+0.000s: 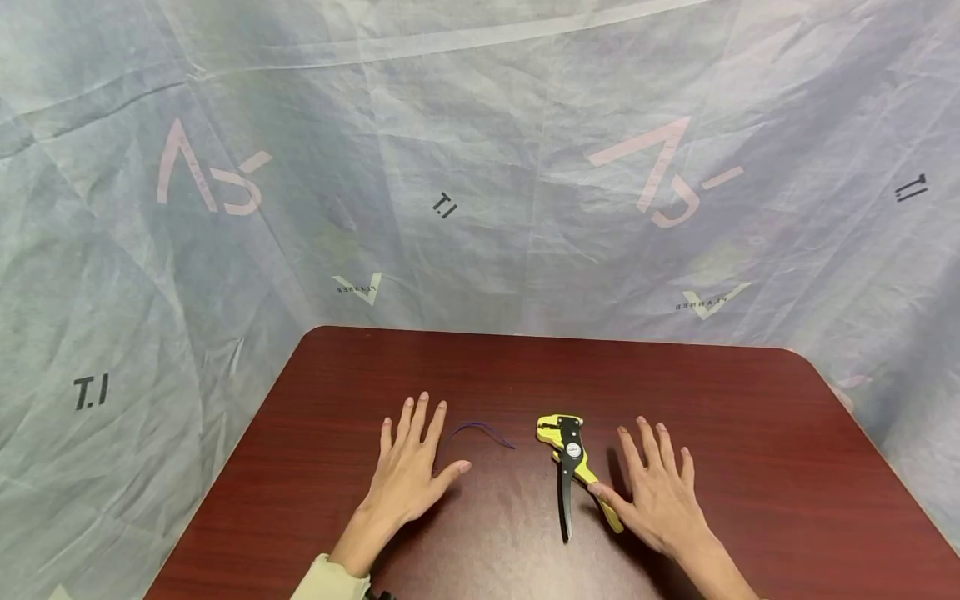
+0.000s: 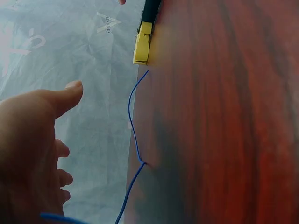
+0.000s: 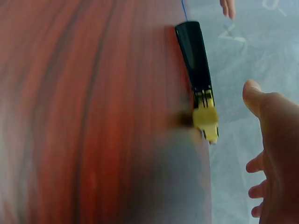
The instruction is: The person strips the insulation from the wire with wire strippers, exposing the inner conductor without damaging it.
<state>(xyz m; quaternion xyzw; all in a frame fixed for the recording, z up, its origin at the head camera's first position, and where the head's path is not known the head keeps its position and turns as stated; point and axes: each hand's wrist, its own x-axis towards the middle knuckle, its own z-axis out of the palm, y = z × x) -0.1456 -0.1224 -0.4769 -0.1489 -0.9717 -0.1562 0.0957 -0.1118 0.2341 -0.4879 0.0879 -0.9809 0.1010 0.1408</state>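
A yellow and black wire stripper (image 1: 573, 450) lies on the table, its head toward the far edge and its two handles spread toward me. To its left is a thin, curved blue wire (image 1: 486, 429). My left hand (image 1: 408, 473), fingers spread, is left of the wire and holds nothing. On the other side my right hand (image 1: 660, 500) is also spread, its thumb overlapping the yellow handle in the head view. The right wrist view shows a gap between that hand and the wire stripper (image 3: 198, 70). The blue wire (image 2: 131, 116) runs beside the left hand in the left wrist view.
The dark red wooden table (image 1: 510, 375) has rounded far corners. A pale grey printed sheet (image 1: 480, 167) hangs behind it and along both sides. A light sleeve (image 1: 332, 581) covers the left forearm.
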